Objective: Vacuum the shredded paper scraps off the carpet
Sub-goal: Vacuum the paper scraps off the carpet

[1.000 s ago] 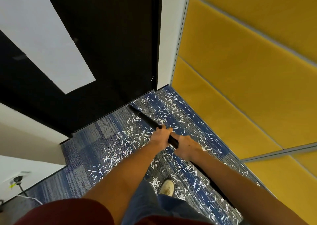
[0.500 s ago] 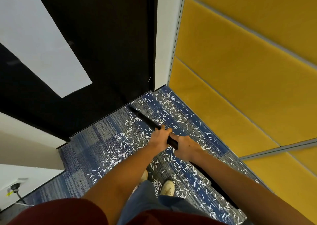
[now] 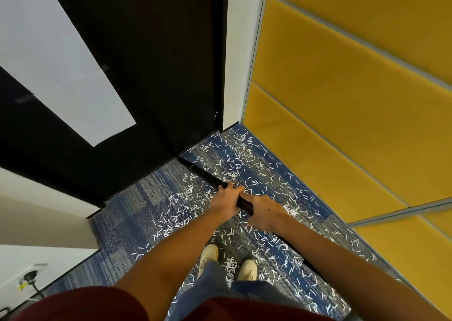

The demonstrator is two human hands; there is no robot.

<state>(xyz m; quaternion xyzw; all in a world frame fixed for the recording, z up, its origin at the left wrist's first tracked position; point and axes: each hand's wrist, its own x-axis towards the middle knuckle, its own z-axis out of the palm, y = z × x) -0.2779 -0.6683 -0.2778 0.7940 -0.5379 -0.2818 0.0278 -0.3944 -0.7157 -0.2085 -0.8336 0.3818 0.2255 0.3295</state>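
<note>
Shredded paper scraps [image 3: 230, 268] lie all over the blue-and-grey carpet [image 3: 137, 213]. They run from the far corner at the upper middle of the frame down past my feet to the lower right edge. They are thickest in the band along the yellow wall panels [image 3: 342, 100] and around my hands. The carpet at the left, below the door, carries only a few.

I hold the black vacuum wand [image 3: 208, 176] with both hands, just right of the frame's centre. My left hand [image 3: 226, 202] is the forward one, fingers wrapped over the top of the tube and closed tight around it. My right hand [image 3: 265, 213] grips the tube just behind, curled round it from the right. A short bare stretch of wand shows between the two hands.

The wand slants up and to the left from my grip. Its tip [image 3: 182, 159] is down at the carpet, right at the bottom edge of the black door [image 3: 146, 76]. Scraps lie on both sides of the tube.

A white sheet [image 3: 56, 59] covers part of the door at the upper left. A white frame [image 3: 239, 51] stands between the door and the yellow panels. My two pale shoes [image 3: 208, 254] stand on the carpet below my hands with a clump of scraps between them. A wall socket with a dark plug [image 3: 29, 275] sits at the lower left.
</note>
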